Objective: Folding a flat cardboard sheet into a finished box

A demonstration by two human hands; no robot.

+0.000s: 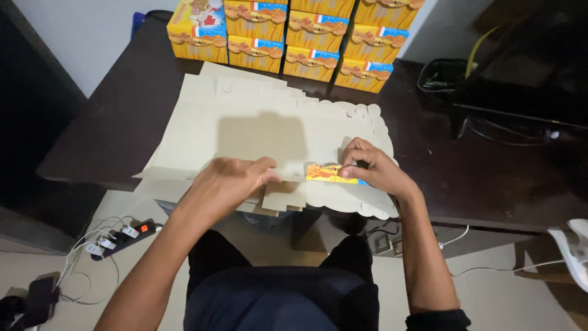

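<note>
A flat die-cut cardboard box blank (262, 140) lies plain side up on a pile of similar blanks (343, 122) on the dark table. My left hand (226, 184) grips its near panel and folds it up. My right hand (375, 167) pinches a side flap (324, 173) folded over so its yellow-orange printed face shows. Small flaps (285, 196) hang over the table's front edge between the two hands.
Several assembled yellow printed boxes (288, 34) are stacked in rows at the table's far edge. Black cables (490, 122) lie at the right. On the floor are a power strip with plugs (119, 236) at left and white cords (490, 263) at right. My knees sit below the table.
</note>
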